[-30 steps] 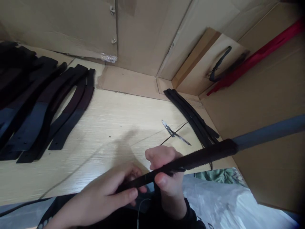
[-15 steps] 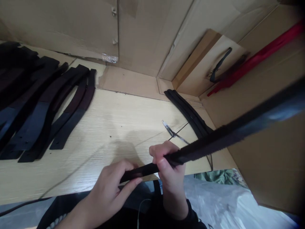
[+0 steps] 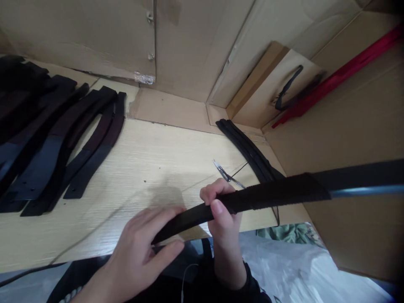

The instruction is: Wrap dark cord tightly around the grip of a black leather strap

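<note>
A long black curved strip (image 3: 192, 219), partly covered by a dark fabric sleeve (image 3: 284, 192), stretches from my lap side out past the right edge. My right hand (image 3: 222, 214) is closed round it near the sleeve's lower end, thumb on top. Its near end rests in my left hand (image 3: 139, 246), between fingers along the far side and a thumb lifted slightly off the surface. Just beyond my right hand, small metal thread snips (image 3: 224, 172) lie on the wooden table (image 3: 158, 155). Several black curved strips (image 3: 243, 145) lie behind them.
Many similar dark curved pieces (image 3: 88, 143) are piled on the left. Cardboard walls (image 3: 186, 46) enclose the back and right. A red strip (image 3: 341, 75) and a cardboard flap with a black strap (image 3: 288, 86) are on the right. Clear plastic sheeting (image 3: 293, 261) hangs below the table edge.
The strip's far end has swung downward and turned, showing more of the sleeve and a shiny bare section. My left hand's grip has loosened, its thumb now apart from the strip.
</note>
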Demonstrator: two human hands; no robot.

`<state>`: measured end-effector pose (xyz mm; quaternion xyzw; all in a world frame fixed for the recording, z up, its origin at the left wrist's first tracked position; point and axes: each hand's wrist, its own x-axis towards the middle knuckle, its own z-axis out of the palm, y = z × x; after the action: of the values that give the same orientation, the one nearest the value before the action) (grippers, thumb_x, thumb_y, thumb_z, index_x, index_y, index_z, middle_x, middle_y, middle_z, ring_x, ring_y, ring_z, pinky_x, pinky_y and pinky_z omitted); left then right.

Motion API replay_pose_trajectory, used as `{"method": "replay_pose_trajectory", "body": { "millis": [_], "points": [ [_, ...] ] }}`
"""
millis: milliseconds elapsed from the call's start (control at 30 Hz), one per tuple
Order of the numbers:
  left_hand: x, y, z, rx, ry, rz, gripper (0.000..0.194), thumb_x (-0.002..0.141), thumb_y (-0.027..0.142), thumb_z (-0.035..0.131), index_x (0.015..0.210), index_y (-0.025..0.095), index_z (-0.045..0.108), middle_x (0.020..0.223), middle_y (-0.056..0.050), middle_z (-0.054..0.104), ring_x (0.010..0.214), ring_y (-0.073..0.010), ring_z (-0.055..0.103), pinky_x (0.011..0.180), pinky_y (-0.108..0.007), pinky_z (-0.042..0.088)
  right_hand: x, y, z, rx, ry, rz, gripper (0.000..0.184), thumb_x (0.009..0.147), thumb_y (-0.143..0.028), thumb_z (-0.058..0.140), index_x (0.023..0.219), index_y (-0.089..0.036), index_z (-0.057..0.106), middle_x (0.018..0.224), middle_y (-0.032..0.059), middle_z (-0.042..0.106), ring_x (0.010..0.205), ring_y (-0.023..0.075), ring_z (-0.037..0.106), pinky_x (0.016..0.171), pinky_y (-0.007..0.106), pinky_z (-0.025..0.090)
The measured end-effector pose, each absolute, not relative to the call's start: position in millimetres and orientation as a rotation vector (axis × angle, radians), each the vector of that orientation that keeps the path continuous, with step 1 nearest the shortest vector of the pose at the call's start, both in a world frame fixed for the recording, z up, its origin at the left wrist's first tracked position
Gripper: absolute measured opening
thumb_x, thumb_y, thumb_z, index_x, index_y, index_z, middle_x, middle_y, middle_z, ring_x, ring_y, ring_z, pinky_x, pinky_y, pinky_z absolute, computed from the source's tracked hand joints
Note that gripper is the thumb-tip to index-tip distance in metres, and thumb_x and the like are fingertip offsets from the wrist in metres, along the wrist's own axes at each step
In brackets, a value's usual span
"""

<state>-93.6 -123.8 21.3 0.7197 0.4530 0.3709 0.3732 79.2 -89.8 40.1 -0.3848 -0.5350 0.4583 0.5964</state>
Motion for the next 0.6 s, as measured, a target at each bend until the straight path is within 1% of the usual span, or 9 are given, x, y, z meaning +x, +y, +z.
{"method": "replay_pose_trajectory", "body": {
  "millis": [100,167,233,300,367,400,467,533,600],
  "points": [
    [-102.5,-116.8,29.5,1.444,0.824,0.581,0.03,0.09,0.046,0.047,0.094,0.021,0.064,0.07,-0.001,0.065,0.054,-0.0141,0.059,0.047,-0.023,0.049,81.1,-90.5,38.2,-0.742,-1.243,1.164,0.023,0.078,-0.043,0.06,0.072,-0.023,0.053,0.056,-0.0056,0.036,0.049,0.0096,0.032,0.045,0.024,0.023],
    [-105.5,-113.7,30.7,1.375,0.708,0.484,0.03,0.087,0.047,0.052,0.083,0.019,0.063,0.058,0.003,0.057,0.044,-0.0109,0.051,0.039,-0.021,0.042,81.5,-91.2,37.1,-0.691,-1.241,1.192,0.021,0.079,-0.044,0.059,0.077,-0.023,0.056,0.058,-0.005,0.039,0.049,0.0098,0.034,0.045,0.025,0.023],
    [-103.5,-113.8,29.8,1.603,0.803,0.651,0.019,0.083,0.039,0.062,0.078,0.02,0.063,0.06,0.003,0.057,0.049,-0.0118,0.053,0.047,-0.023,0.045,81.1,-91.0,36.4,-0.705,-1.214,1.162,0.018,0.081,-0.041,0.058,0.078,-0.023,0.058,0.058,-0.0045,0.041,0.05,0.0102,0.036,0.045,0.025,0.025],
    [-97.8,-116.2,28.6,1.919,1.0,0.973,0.004,0.081,0.021,0.067,0.083,0.022,0.065,0.069,0.002,0.065,0.06,-0.0137,0.06,0.063,-0.028,0.047,80.1,-89.7,35.9,-0.737,-1.172,1.108,0.019,0.082,-0.04,0.059,0.074,-0.023,0.057,0.056,-0.0048,0.039,0.049,0.0101,0.036,0.045,0.025,0.025],
    [-92.3,-118.0,27.3,2.015,1.088,1.193,0.019,0.079,0.012,0.068,0.092,0.025,0.066,0.083,0.002,0.071,0.071,-0.0149,0.064,0.074,-0.031,0.047,78.7,-87.8,35.4,-0.734,-1.134,1.068,0.022,0.082,-0.04,0.061,0.07,-0.022,0.054,0.054,-0.0056,0.036,0.048,0.0094,0.033,0.044,0.025,0.024],
    [-90.9,-118.1,26.3,1.947,1.073,1.207,0.021,0.08,0.013,0.068,0.096,0.026,0.065,0.091,0.001,0.072,0.077,-0.0157,0.065,0.078,-0.031,0.047,77.9,-86.9,35.3,-0.709,-1.13,1.058,0.023,0.082,-0.039,0.062,0.069,-0.022,0.053,0.054,-0.0059,0.035,0.048,0.009,0.032,0.044,0.025,0.024],
    [-91.7,-116.4,23.0,1.685,0.899,0.993,0.013,0.088,0.029,0.06,0.1,0.025,0.066,0.097,-0.002,0.071,0.079,-0.0159,0.066,0.078,-0.03,0.049,75.8,-85.4,35.7,-0.621,-1.166,1.041,0.024,0.082,-0.038,0.062,0.068,-0.022,0.051,0.052,-0.0068,0.033,0.046,0.0081,0.029,0.043,0.024,0.024],
    [-96.0,-114.6,17.8,1.385,0.673,0.662,0.037,0.097,0.045,0.037,0.103,0.022,0.065,0.087,-0.004,0.071,0.062,-0.0129,0.062,0.065,-0.027,0.051,73.6,-84.2,37.0,-0.52,-1.23,1.013,0.029,0.081,-0.041,0.064,0.065,-0.022,0.048,0.049,-0.0081,0.03,0.042,0.007,0.025,0.041,0.023,0.022],
    [-100.2,-115.2,12.5,1.208,0.616,0.476,0.05,0.098,0.05,0.026,0.102,0.018,0.065,0.07,-0.002,0.065,0.049,-0.01,0.051,0.048,-0.021,0.042,72.4,-83.6,38.3,-0.45,-1.269,0.974,0.036,0.077,-0.047,0.068,0.062,-0.022,0.046,0.047,-0.0089,0.029,0.04,0.006,0.022,0.039,0.023,0.018]
  ]
}}
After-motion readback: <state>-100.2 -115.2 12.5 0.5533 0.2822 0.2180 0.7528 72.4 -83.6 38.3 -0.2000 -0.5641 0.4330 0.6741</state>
